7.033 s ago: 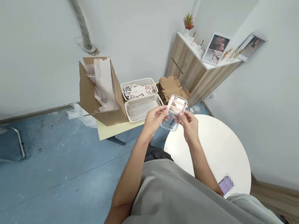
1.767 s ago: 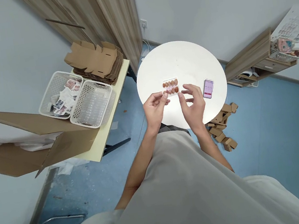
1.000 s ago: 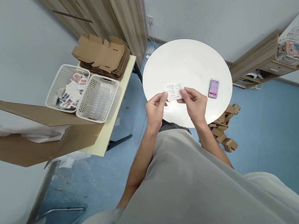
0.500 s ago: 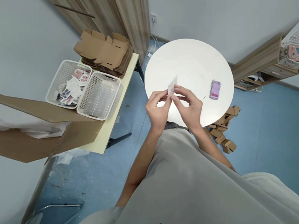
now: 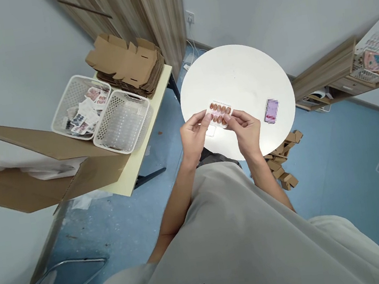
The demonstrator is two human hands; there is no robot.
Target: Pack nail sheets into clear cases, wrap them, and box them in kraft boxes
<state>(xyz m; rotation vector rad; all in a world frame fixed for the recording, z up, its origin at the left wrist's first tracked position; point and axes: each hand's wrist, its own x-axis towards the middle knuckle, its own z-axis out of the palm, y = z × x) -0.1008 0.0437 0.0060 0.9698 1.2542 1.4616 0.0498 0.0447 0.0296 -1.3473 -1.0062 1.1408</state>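
Both my hands hold a small white card of brown press-on nails (image 5: 220, 112) over the near edge of the round white table (image 5: 237, 78). My left hand (image 5: 193, 134) pinches the card's left end. Its right end is pinched by my right hand (image 5: 248, 128). The nails face up in two rows. A small clear piece (image 5: 210, 130) shows just below the card, between my hands; I cannot tell what it is.
A phone (image 5: 271, 110) lies on the table's right side. To the left a yellow table carries two white baskets (image 5: 100, 113), flat cardboard boxes (image 5: 126, 66) and a big open carton (image 5: 35, 155). Small folded boxes (image 5: 283, 161) litter the blue floor.
The card has been turned over from its printed white back, through an edge-on position, to nails-up. My hands stay at the table's near edge.
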